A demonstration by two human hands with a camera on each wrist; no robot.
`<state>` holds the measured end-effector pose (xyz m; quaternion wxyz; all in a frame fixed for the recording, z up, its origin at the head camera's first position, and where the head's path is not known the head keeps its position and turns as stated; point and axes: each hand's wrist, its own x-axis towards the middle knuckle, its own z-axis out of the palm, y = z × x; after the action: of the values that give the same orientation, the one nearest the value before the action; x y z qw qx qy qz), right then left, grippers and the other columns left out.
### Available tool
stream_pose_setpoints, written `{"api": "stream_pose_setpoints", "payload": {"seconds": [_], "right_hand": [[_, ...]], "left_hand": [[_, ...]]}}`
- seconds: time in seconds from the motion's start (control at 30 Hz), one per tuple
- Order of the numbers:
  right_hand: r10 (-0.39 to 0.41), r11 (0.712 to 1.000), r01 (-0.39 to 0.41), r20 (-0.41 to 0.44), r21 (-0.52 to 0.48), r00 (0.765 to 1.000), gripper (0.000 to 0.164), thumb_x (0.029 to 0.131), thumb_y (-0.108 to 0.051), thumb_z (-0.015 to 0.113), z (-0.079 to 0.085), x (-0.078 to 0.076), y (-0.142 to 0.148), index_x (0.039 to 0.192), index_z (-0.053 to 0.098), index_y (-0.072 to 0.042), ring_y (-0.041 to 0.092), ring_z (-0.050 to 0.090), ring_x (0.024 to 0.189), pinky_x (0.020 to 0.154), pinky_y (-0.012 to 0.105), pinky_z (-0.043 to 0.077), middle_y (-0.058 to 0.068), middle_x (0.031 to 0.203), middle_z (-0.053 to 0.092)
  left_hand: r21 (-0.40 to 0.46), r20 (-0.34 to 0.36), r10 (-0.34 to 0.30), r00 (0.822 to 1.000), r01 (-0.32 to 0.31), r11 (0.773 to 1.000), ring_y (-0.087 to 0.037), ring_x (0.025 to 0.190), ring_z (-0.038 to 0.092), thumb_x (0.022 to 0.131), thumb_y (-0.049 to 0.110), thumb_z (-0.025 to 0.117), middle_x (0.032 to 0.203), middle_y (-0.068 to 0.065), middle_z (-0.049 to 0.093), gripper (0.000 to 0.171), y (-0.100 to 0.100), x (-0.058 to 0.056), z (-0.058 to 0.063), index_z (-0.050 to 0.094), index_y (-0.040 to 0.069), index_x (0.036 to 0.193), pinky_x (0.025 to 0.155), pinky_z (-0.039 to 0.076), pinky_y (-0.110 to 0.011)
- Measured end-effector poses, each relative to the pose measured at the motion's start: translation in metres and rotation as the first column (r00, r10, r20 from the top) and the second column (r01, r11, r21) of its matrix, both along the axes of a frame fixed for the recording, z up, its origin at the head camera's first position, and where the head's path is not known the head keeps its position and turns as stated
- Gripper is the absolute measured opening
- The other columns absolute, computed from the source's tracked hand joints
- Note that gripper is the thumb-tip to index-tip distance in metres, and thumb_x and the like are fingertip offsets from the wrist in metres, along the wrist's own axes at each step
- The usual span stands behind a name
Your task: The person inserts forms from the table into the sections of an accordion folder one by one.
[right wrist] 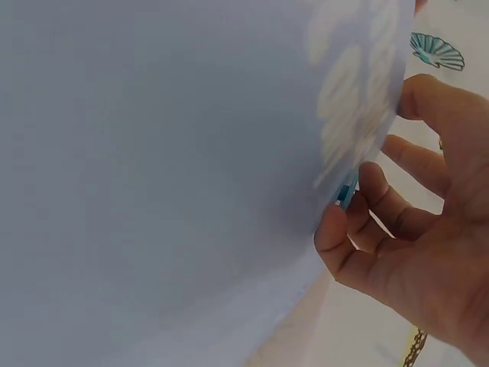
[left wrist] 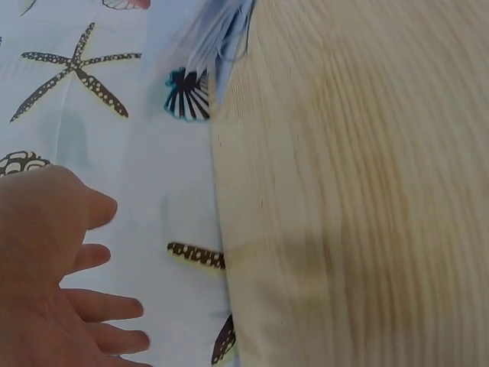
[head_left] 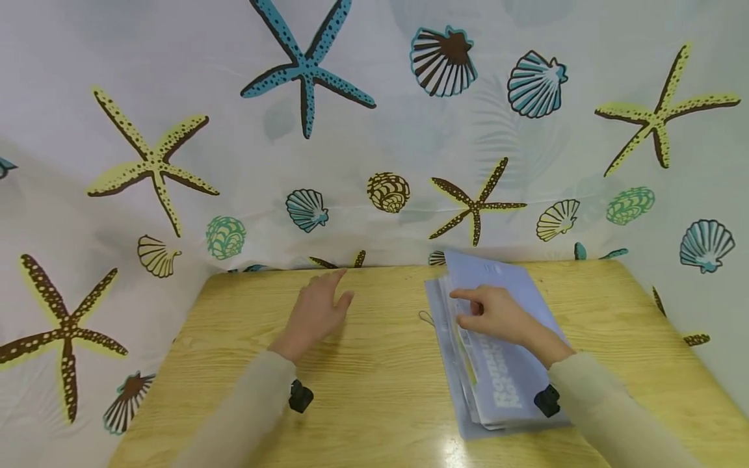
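On the near right of the wooden table [head_left: 380, 403] lies a stack of pale blue folders [head_left: 509, 390] holding papers, reaching toward the far edge. The right hand [head_left: 497, 318] rests on the stack, its grip curled at the left edge of the top cover, forefinger pointing left. Further left, the left hand [head_left: 316, 312] hovers over bare wood, fingers straight and holding nothing. Beyond hangs a curtain [head_left: 175, 130] printed with starfish and shells.
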<state>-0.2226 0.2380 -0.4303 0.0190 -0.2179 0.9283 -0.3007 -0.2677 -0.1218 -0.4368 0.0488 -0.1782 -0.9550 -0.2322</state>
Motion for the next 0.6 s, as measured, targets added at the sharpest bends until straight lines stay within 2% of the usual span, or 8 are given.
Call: {"api": "stream_pose_setpoints", "payload": {"seconds": [0.03, 0.13, 0.27, 0.33, 0.4, 0.47, 0.53, 0.6], "right_hand": [[0.007, 1.0, -0.007, -0.005, 0.02, 1.0, 0.052, 0.096, -0.02, 0.073, -0.001, 0.0, -0.001, 0.143, 0.064, -0.003, 0.011, 0.041, 0.066, 0.062, 0.026, 0.036, 0.0, 0.074, 0.053], [0.043, 0.996, -0.042, -0.014, 0.076, 0.999, 0.054, 0.096, -0.023, 0.074, 0.0, 0.0, -0.004, 0.145, 0.062, -0.002, 0.011, 0.04, 0.068, 0.062, 0.026, 0.034, 0.0, 0.075, 0.052], [0.075, 0.989, -0.077, 0.015, 0.125, 0.997, 0.057, 0.097, -0.025, 0.074, 0.007, 0.0, -0.006, 0.147, 0.06, -0.001, 0.013, 0.041, 0.069, 0.063, 0.027, 0.035, 0.002, 0.079, 0.053], [0.07, 0.988, -0.072, 0.022, 0.139, 0.997, 0.057, 0.099, -0.027, 0.072, 0.012, 0.0, -0.007, 0.147, 0.059, -0.001, 0.017, 0.047, 0.073, 0.064, 0.029, 0.039, 0.006, 0.085, 0.058], [0.046, 0.989, -0.044, -0.009, 0.143, 0.999, 0.056, 0.1, -0.029, 0.071, 0.016, -0.001, -0.008, 0.147, 0.059, -0.001, 0.024, 0.055, 0.083, 0.069, 0.034, 0.045, 0.015, 0.099, 0.063], [-0.008, 0.991, 0.017, -0.068, 0.134, 0.998, 0.056, 0.101, -0.031, 0.071, 0.02, -0.003, -0.009, 0.148, 0.059, -0.001, 0.034, 0.061, 0.095, 0.075, 0.042, 0.052, 0.024, 0.117, 0.062], [-0.072, 0.99, 0.087, -0.139, 0.107, 0.988, 0.058, 0.102, -0.032, 0.071, 0.024, -0.007, -0.009, 0.149, 0.057, -0.001, 0.044, 0.061, 0.113, 0.086, 0.054, 0.055, 0.031, 0.136, 0.056], [-0.133, 0.985, 0.152, -0.191, 0.086, 0.972, 0.062, 0.102, -0.033, 0.072, 0.026, -0.011, -0.01, 0.152, 0.054, -0.002, 0.052, 0.055, 0.127, 0.099, 0.065, 0.052, 0.035, 0.148, 0.047]], "left_hand": [[-0.036, -0.032, 0.007, 0.999, -0.008, 0.999, -0.056, 0.14, 0.049, 0.11, 0.034, 0.056, 0.152, -0.032, 0.053, 0.058, -0.002, -0.001, 0.002, 0.044, 0.005, 0.159, 0.113, 0.04, -0.074], [-0.113, -0.091, 0.022, 0.996, -0.033, 0.993, -0.062, 0.146, 0.036, 0.109, 0.041, 0.056, 0.157, -0.036, 0.044, 0.062, -0.008, -0.005, 0.009, 0.044, 0.008, 0.16, 0.115, 0.028, -0.082], [-0.179, -0.157, 0.024, 0.987, -0.053, 0.982, -0.063, 0.149, 0.03, 0.107, 0.049, 0.056, 0.161, -0.037, 0.038, 0.067, -0.013, -0.009, 0.016, 0.042, 0.013, 0.161, 0.116, 0.022, -0.085], [-0.208, -0.174, 0.025, 0.984, -0.061, 0.976, -0.063, 0.151, 0.026, 0.107, 0.053, 0.054, 0.163, -0.036, 0.035, 0.069, -0.014, -0.011, 0.02, 0.04, 0.015, 0.163, 0.117, 0.019, -0.084], [-0.233, -0.185, 0.025, 0.982, -0.069, 0.97, -0.062, 0.153, 0.024, 0.106, 0.056, 0.052, 0.165, -0.035, 0.033, 0.071, -0.016, -0.014, 0.023, 0.039, 0.017, 0.164, 0.118, 0.019, -0.084], [-0.248, -0.187, 0.023, 0.982, -0.069, 0.966, -0.063, 0.153, 0.022, 0.106, 0.057, 0.051, 0.166, -0.035, 0.031, 0.072, -0.017, -0.016, 0.025, 0.037, 0.018, 0.165, 0.117, 0.017, -0.085], [-0.255, -0.18, 0.026, 0.983, -0.072, 0.964, -0.063, 0.154, 0.019, 0.106, 0.06, 0.05, 0.167, -0.034, 0.028, 0.074, -0.018, -0.018, 0.027, 0.035, 0.019, 0.166, 0.117, 0.015, -0.086], [-0.256, -0.17, 0.03, 0.985, -0.074, 0.964, -0.063, 0.155, 0.015, 0.105, 0.062, 0.05, 0.169, -0.032, 0.025, 0.075, -0.019, -0.02, 0.029, 0.033, 0.021, 0.167, 0.117, 0.011, -0.087]]}}
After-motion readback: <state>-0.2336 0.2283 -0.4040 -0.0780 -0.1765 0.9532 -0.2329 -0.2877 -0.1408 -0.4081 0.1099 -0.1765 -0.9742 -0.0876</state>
